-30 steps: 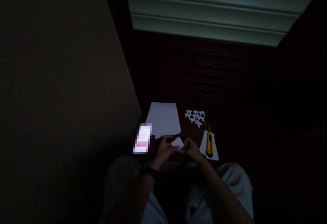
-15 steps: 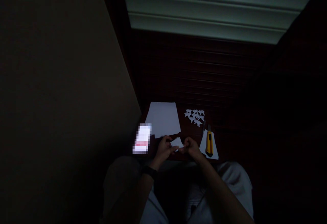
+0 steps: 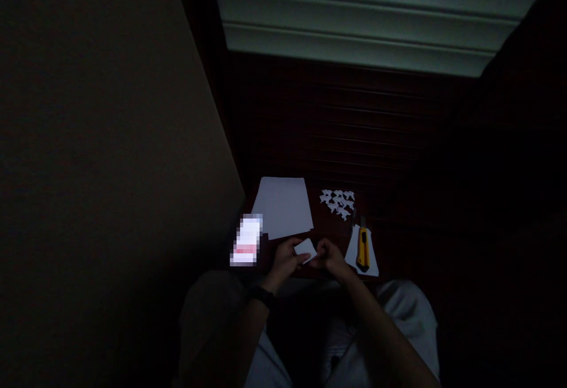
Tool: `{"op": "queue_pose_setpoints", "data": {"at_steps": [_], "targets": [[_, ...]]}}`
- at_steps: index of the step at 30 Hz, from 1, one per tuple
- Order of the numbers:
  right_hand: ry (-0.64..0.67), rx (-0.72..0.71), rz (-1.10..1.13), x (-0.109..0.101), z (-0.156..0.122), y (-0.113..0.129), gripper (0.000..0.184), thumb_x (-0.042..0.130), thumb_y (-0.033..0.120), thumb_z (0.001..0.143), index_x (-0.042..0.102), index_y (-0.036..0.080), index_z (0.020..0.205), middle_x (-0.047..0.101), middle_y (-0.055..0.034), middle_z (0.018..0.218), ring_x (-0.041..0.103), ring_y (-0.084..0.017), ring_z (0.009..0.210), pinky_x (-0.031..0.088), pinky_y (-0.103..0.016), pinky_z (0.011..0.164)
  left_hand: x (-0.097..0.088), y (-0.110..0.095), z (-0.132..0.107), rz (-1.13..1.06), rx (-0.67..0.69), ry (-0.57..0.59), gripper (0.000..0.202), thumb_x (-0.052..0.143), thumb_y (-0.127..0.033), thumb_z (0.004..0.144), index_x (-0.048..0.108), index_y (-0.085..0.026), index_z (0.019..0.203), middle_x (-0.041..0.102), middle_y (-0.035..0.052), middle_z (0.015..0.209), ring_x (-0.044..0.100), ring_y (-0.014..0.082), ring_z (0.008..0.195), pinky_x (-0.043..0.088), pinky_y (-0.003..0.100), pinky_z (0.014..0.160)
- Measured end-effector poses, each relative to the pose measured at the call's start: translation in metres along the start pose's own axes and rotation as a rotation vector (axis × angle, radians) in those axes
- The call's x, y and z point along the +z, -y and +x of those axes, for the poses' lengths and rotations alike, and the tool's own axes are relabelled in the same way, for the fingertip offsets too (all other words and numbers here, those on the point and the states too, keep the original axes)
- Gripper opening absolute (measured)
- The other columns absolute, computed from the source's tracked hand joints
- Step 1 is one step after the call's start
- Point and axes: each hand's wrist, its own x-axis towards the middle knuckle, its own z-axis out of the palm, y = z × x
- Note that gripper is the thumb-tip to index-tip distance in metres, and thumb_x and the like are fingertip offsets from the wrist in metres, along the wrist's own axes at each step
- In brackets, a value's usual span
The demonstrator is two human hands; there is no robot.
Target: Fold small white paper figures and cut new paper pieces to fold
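Observation:
A small folded piece of white paper (image 3: 305, 248) is held above the near edge of the dark table. My left hand (image 3: 286, 258) grips its left side, thumb on top. At its right edge, the fingers of my right hand (image 3: 330, 256) are pinched on the paper, partly hidden in the dim light. To the right of that hand lies a yellow utility knife (image 3: 363, 251) on a stack of white paper pieces (image 3: 373, 261). Several small folded paper figures (image 3: 337, 201) sit in a cluster farther back.
A stack of white sheets (image 3: 286, 205) lies at the back left of the table. Left of my hands is a lit, blurred-out screen (image 3: 247, 240). A wall (image 3: 133, 140) rises close on the left, and a slatted shutter (image 3: 354, 16) stands beyond the table.
The paper has been turned slightly in my fingers and now shows a smoother, flatter face. Both hands have shifted only a little; everything on the table stays put.

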Motion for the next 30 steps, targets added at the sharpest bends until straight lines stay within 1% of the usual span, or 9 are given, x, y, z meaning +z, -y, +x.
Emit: {"op": "queue_pose_setpoints", "data": {"at_steps": [4,7,11,14,20,22,26,30], "targets": [[0.014,-0.002,0.037,0.002,0.000,0.000,0.039,0.071,0.020,0.050,0.042,0.021,0.076,0.052,0.0071,0.062,0.051,-0.011,0.053,0.039,-0.020,0.046,0.001,0.004,0.001,0.026,0.030,-0.017,0.051,0.072,-0.027,0.057,0.055,-0.012,0.101,0.058,-0.0004,0.061,0.053,0.0107,0.046,0.043,0.018,0.036],[-0.020,-0.010,0.041,0.004,0.003,-0.004,0.040,0.071,0.024,0.052,0.040,0.021,0.077,0.051,0.0078,0.057,0.050,-0.010,0.047,0.037,-0.019,0.042,-0.001,0.005,0.001,0.045,0.030,-0.016,0.047,0.072,-0.031,0.058,0.057,-0.011,0.099,0.058,-0.0002,0.058,0.056,0.0125,0.049,0.046,0.019,0.040],[-0.088,-0.027,0.019,0.006,0.006,-0.010,0.041,0.072,0.026,0.051,0.039,0.021,0.075,0.051,0.0080,0.055,0.049,-0.010,0.044,0.036,-0.019,0.040,-0.003,0.002,0.000,-0.001,-0.003,0.059,0.040,0.067,-0.037,0.064,0.059,-0.011,0.093,0.063,0.0047,0.068,0.061,0.0157,0.058,0.050,0.023,0.046],[-0.094,-0.027,0.039,0.006,0.006,-0.012,0.043,0.073,0.025,0.050,0.039,0.021,0.075,0.050,0.0083,0.056,0.050,-0.010,0.045,0.038,-0.019,0.042,-0.004,-0.003,-0.001,-0.020,-0.014,0.057,0.038,0.065,-0.040,0.066,0.061,-0.011,0.090,0.065,0.0067,0.073,0.062,0.0174,0.063,0.051,0.024,0.048],[-0.109,-0.031,-0.044,0.006,0.005,-0.009,0.040,0.072,0.022,0.050,0.042,0.021,0.076,0.051,0.0070,0.061,0.051,-0.011,0.050,0.040,-0.020,0.044,-0.002,-0.005,-0.002,-0.030,-0.002,-0.009,0.034,0.067,-0.039,0.064,0.063,-0.012,0.083,0.066,0.0049,0.068,0.062,0.0156,0.058,0.049,0.022,0.046],[-0.088,-0.035,-0.057,0.007,0.003,-0.006,0.042,0.072,0.020,0.049,0.044,0.021,0.080,0.054,0.0060,0.064,0.052,-0.012,0.054,0.041,-0.021,0.047,-0.002,-0.005,-0.002,-0.026,-0.006,-0.017,0.033,0.067,-0.040,0.063,0.063,-0.012,0.080,0.066,0.0051,0.067,0.061,0.0152,0.056,0.048,0.021,0.044],[-0.028,-0.027,-0.022,0.010,0.000,0.002,0.053,0.073,0.020,0.048,0.046,0.022,0.094,0.059,0.0031,0.074,0.057,-0.015,0.064,0.045,-0.024,0.054,0.000,-0.004,-0.003,-0.017,-0.016,-0.039,0.033,0.067,-0.041,0.063,0.063,-0.012,0.078,0.067,0.0060,0.069,0.062,0.0155,0.055,0.047,0.021,0.042],[-0.054,-0.056,0.007,0.014,0.000,0.007,0.053,0.073,0.023,0.051,0.048,0.021,0.097,0.061,0.0002,0.082,0.058,-0.016,0.071,0.046,-0.026,0.060,0.001,-0.004,-0.002,0.001,-0.018,-0.032,0.035,0.067,-0.041,0.063,0.063,-0.011,0.082,0.067,0.0063,0.069,0.062,0.0156,0.054,0.048,0.021,0.042]]}}
